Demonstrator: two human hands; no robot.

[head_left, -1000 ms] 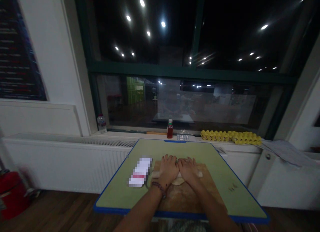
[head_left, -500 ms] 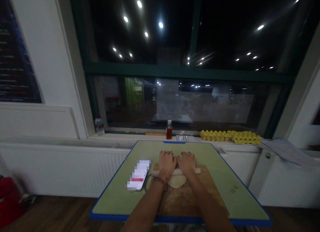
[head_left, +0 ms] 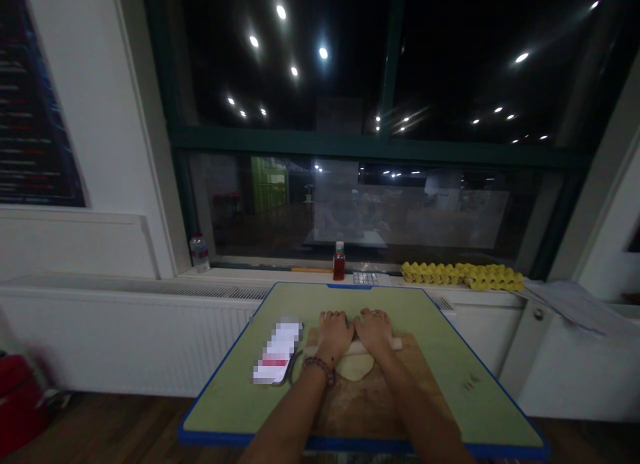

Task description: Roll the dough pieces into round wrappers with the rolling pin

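A pale wooden rolling pin point(head_left: 356, 348) lies crosswise on a brown wooden board point(head_left: 360, 407). My left hand point(head_left: 336, 332) bears down on its left part, the palm over the pin and the fingers bent over its far side. Over the right part, my right hand point(head_left: 374, 331) holds it in the same way, with the thumbs close together. A thin, flat piece of pale dough point(head_left: 356, 367) shows on the near side of the pin, between my forearms. The far edge of the dough is hidden under the pin and hands.
A phone point(head_left: 277, 352) with a blurred screen lies left of the board on the green, blue-edged table point(head_left: 225, 397). Beyond, on the window sill, stand a bottle of red-brown liquid point(head_left: 339, 264), yellow egg trays point(head_left: 463, 275) and a clear bottle point(head_left: 199, 254). A radiator point(head_left: 125, 341) is behind.
The fingers have flattened slightly against the pin, while the hands and pin stay in nearly the same place. The view has shifted a little.
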